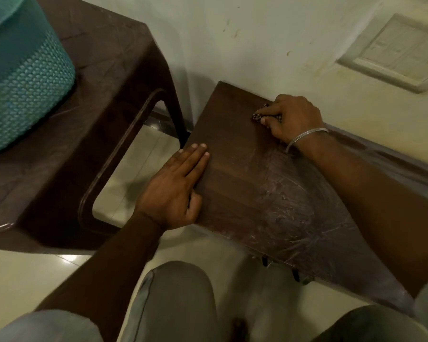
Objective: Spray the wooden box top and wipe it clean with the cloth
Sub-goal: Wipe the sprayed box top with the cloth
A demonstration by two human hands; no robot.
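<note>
The dark wooden box top [247,174] lies in front of me against the wall, with pale wet streaks and swirl marks on its right half. My right hand [289,117] presses a small dark patterned cloth [258,116] onto the far edge of the top, near the wall; most of the cloth is hidden under my fingers. My left hand [176,188] lies flat with straight fingers on the box's left edge and holds nothing. No spray bottle is in view.
A brown plastic table [104,99] stands to the left with a teal woven basket [22,77] on it. A switch plate [395,53] is set in the wall at the upper right. Pale floor tiles [139,154] and my knees lie below.
</note>
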